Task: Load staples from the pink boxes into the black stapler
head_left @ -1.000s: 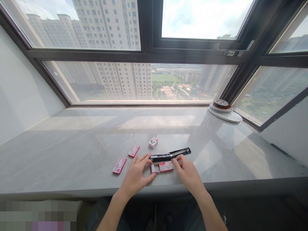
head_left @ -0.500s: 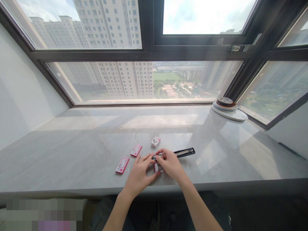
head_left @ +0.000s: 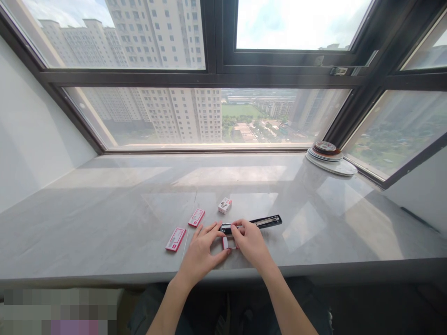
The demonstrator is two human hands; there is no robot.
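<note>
On the stone ledge a black stapler [head_left: 268, 221] lies swung open, its metal channel facing up. My left hand [head_left: 199, 253] grips the left end of the stapler with its fingertips, its thumb stretched towards a small open red-and-white box [head_left: 225, 243]. My right hand [head_left: 252, 241] is closed in a pinch over the stapler's metal channel. Whatever sits between those fingertips is too small to make out. The right fingers partly cover the box and the stapler's middle.
Two flat pink-and-white boxes [head_left: 175, 239] lie left of my hands, and a small white box [head_left: 225, 205] stands beyond them. A stack of round plates [head_left: 330, 160] rests in the far right corner by the window [head_left: 209, 79]. The ledge's front edge [head_left: 335, 266] runs below my wrists.
My right fingertips have shifted slightly right along the stapler, uncovering more of its left end. My left hand keeps its place, and the view has moved a little.
</note>
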